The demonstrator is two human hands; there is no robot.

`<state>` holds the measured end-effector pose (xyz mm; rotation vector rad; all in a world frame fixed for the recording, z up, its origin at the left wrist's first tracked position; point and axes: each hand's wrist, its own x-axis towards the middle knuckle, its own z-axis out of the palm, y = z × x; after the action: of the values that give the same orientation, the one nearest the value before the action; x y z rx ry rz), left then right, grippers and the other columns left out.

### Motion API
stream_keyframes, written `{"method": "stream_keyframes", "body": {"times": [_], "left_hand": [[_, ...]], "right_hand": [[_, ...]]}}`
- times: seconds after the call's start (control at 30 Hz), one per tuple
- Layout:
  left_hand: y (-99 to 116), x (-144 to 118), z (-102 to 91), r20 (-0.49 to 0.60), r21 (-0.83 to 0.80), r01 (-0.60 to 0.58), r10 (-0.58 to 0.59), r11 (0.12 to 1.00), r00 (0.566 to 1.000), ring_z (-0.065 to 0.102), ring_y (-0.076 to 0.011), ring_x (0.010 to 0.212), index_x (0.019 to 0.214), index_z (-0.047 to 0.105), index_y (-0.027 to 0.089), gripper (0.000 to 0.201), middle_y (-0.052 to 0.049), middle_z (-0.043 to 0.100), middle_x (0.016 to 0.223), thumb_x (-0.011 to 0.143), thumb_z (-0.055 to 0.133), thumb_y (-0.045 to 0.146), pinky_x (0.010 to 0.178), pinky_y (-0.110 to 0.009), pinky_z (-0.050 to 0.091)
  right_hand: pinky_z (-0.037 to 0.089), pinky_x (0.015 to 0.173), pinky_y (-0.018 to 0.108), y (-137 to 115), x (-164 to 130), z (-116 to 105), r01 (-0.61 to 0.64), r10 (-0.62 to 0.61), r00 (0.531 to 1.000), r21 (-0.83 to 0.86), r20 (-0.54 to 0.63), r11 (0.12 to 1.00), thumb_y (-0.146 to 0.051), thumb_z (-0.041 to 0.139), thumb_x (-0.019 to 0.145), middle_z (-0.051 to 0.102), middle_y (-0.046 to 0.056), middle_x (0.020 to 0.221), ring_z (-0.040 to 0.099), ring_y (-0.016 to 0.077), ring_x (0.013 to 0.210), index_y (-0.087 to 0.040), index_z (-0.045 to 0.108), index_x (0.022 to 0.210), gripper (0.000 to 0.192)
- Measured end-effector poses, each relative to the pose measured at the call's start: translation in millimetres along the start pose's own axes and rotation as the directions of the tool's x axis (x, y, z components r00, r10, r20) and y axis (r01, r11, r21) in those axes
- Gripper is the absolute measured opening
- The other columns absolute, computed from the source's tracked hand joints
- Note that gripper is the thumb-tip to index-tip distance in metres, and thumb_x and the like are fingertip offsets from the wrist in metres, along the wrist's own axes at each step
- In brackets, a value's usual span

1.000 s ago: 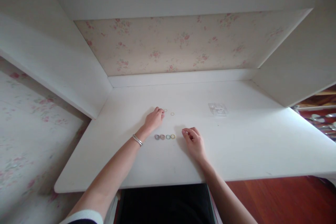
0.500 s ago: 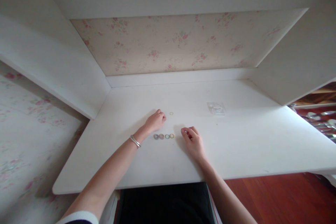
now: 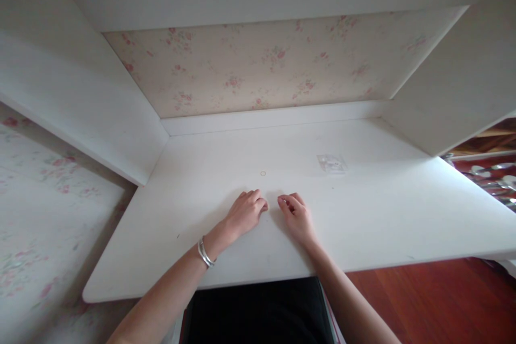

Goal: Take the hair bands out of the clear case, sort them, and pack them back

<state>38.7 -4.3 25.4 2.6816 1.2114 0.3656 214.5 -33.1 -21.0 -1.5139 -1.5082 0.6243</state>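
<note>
Resting both hands near the frame's centre on the white bench (image 3: pixel 363 226), I see no readable writing anywhere. My left hand (image 3: pixel 245 214) lies palm down, fingers loosely spread, covering whatever is beneath. My right hand (image 3: pixel 296 216) curls; I cannot tell if it holds anything. One thin pale ring (image 3: pixel 263 173) lies just above them, untouched.

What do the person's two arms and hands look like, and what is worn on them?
Both forearms are bare, with no sleeve in view. The left hand has a silver bracelet of thin bands around its wrist. The right hand wears nothing visible: no bracelet, no watch. Neither hand wears a glove. Any ring on the fingers is too small to tell.
</note>
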Motion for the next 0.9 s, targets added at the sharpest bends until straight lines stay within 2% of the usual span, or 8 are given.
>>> {"method": "stream_keyframes", "body": {"times": [0.4,0.53,0.6,0.63,0.73,0.83,0.9], "left_hand": [[0.3,-1.4,5.2,-0.007,0.019,0.001,-0.001,1.000,1.000,0.056,-0.0190,0.085,0.086,0.067,0.020,0.022,-0.006,0.058,0.083,0.091,0.046,0.026,0.079,-0.035,0.041],[-2.9,-1.3,1.7,-0.043,-0.092,0.014,-0.018,0.996,0.999,0.057,-0.0171,0.082,0.085,0.066,0.021,0.020,-0.005,0.059,0.083,0.090,0.049,0.028,0.080,-0.032,0.042],[-11.5,-2.1,-2.9,-0.107,-0.200,0.061,-0.083,0.978,0.991,0.057,-0.0155,0.082,0.087,0.065,0.021,0.019,-0.004,0.060,0.085,0.090,0.047,0.028,0.080,-0.029,0.043],[-18.2,-3.1,-5.5,-0.148,-0.257,0.096,-0.137,0.962,0.979,0.057,-0.0150,0.083,0.088,0.064,0.020,0.019,-0.004,0.061,0.086,0.090,0.046,0.028,0.080,-0.028,0.043],[-45.8,-10.0,-10.2,-0.254,-0.380,0.232,-0.343,0.895,0.905,0.058,-0.0148,0.083,0.088,0.062,0.019,0.022,-0.004,0.063,0.087,0.090,0.044,0.032,0.079,-0.026,0.044],[-74.8,-23.1,-6.3,-0.253,-0.459,0.359,-0.507,0.812,0.824,0.059,-0.0147,0.077,0.089,0.062,0.019,0.024,-0.003,0.065,0.087,0.087,0.047,0.036,0.073,-0.025,0.046],[-88.6,-33.0,0.1,-0.243,-0.491,0.399,-0.561,0.775,0.791,0.059,-0.0152,0.079,0.090,0.063,0.018,0.024,-0.003,0.066,0.087,0.085,0.048,0.037,0.074,-0.026,0.046]], "right_hand": [[0.043,0.057,0.024,2.1,0.0,2.5,0.018,-0.018,1.000,-0.002,-0.016,1.000,-0.045,0.043,0.088,0.057,0.002,0.079,0.051,0.0110,0.057,-0.022,0.066,0.088,0.032],[0.043,0.058,0.024,2.8,0.1,2.6,0.014,-0.015,1.000,-0.014,-0.012,1.000,-0.044,0.044,0.088,0.057,0.002,0.080,0.051,0.0109,0.057,-0.023,0.065,0.089,0.030],[0.043,0.058,0.024,2.6,0.0,2.2,0.019,-0.020,1.000,-0.025,-0.009,0.999,-0.043,0.043,0.089,0.057,0.002,0.080,0.051,0.0110,0.058,-0.022,0.065,0.088,0.031],[0.043,0.058,0.024,2.1,-0.2,2.0,0.026,-0.027,1.000,-0.032,-0.003,0.999,-0.043,0.043,0.089,0.057,0.002,0.080,0.052,0.0111,0.058,-0.022,0.066,0.088,0.031],[0.043,0.057,0.023,-0.9,-1.9,1.3,0.082,-0.079,0.995,-0.057,0.064,0.995,-0.040,0.044,0.089,0.058,0.003,0.083,0.053,0.0110,0.060,-0.023,0.066,0.090,0.028],[0.044,0.060,0.023,-5.1,-4.5,1.9,0.191,-0.167,0.967,-0.115,0.191,0.975,-0.037,0.045,0.090,0.059,0.003,0.087,0.054,0.0108,0.063,-0.025,0.067,0.095,0.025],[0.045,0.063,0.024,-7.2,-5.7,3.1,0.259,-0.210,0.945,-0.179,0.251,0.949,-0.035,0.045,0.090,0.058,0.002,0.088,0.055,0.0110,0.065,-0.027,0.067,0.098,0.024]]}}
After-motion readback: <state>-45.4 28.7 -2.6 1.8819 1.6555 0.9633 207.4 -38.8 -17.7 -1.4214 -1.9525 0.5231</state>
